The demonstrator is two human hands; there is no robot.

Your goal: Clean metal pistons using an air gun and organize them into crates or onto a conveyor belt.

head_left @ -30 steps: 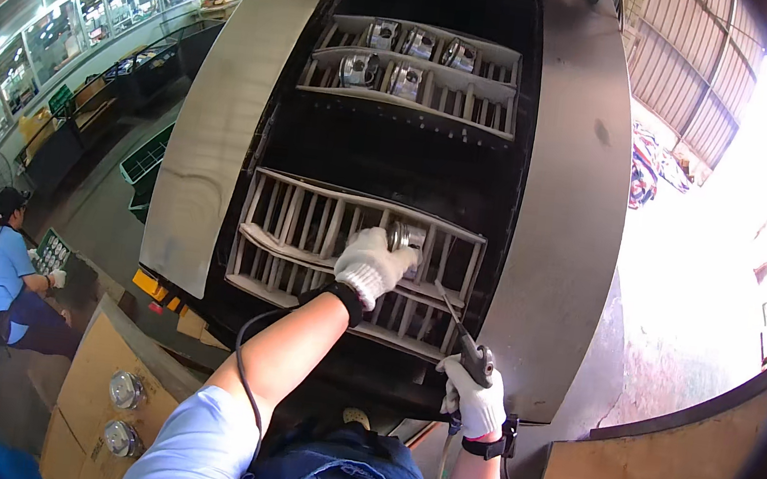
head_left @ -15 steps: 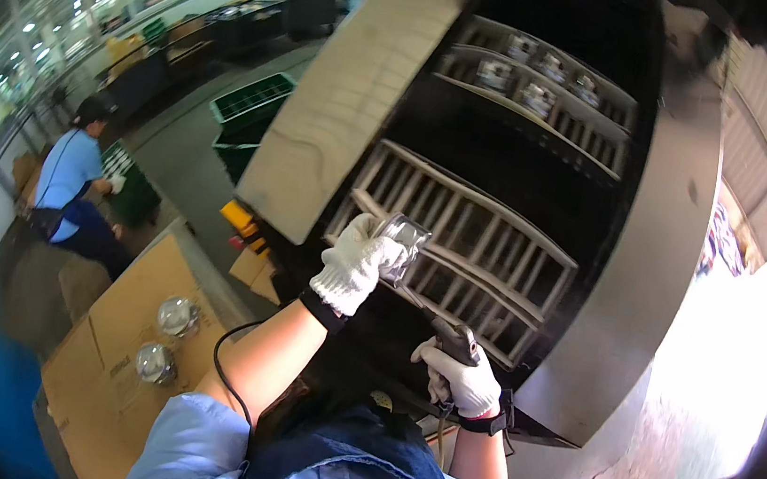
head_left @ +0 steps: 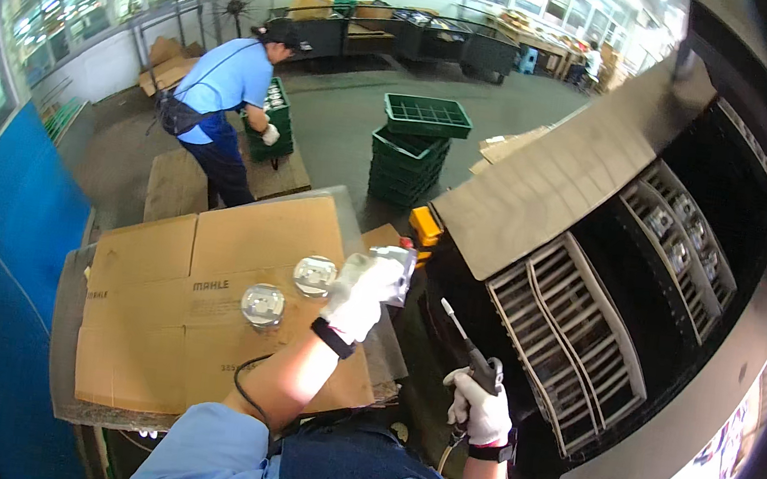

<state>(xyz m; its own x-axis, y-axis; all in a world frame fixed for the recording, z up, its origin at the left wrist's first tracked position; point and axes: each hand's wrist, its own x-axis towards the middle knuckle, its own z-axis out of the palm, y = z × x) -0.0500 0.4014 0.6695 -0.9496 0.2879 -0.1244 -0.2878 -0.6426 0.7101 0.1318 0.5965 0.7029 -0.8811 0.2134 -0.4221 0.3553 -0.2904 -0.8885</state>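
Note:
In my gloved left hand (head_left: 354,302) is a shiny metal piston (head_left: 398,266), fingers wrapped round it, at the right edge of a cardboard-topped table (head_left: 139,354). Two more pistons rest on the cardboard to its left, a farther piston (head_left: 314,277) beside the hand and a nearer piston (head_left: 262,306). My gloved right hand (head_left: 481,410) grips an air blow gun (head_left: 482,372) by its handle, its thin nozzle slanting up and left. That hand is just left of a slatted metal rack (head_left: 564,341) in a dark machine opening, with no pistons on it.
Deeper in the machine, a second rack (head_left: 712,305) carries several pistons. A broad metal panel (head_left: 549,197) flanks the opening. Stacked green crates (head_left: 408,162) stand beyond the table. A co-worker (head_left: 220,93) in blue bends over another green crate (head_left: 273,123). A blue partition (head_left: 2,224) is at left.
The view has swung left. My left hand has carried the piston from above the slatted rack to the table's right edge. The blow gun stays in my right hand, its nozzle now plainly visible.

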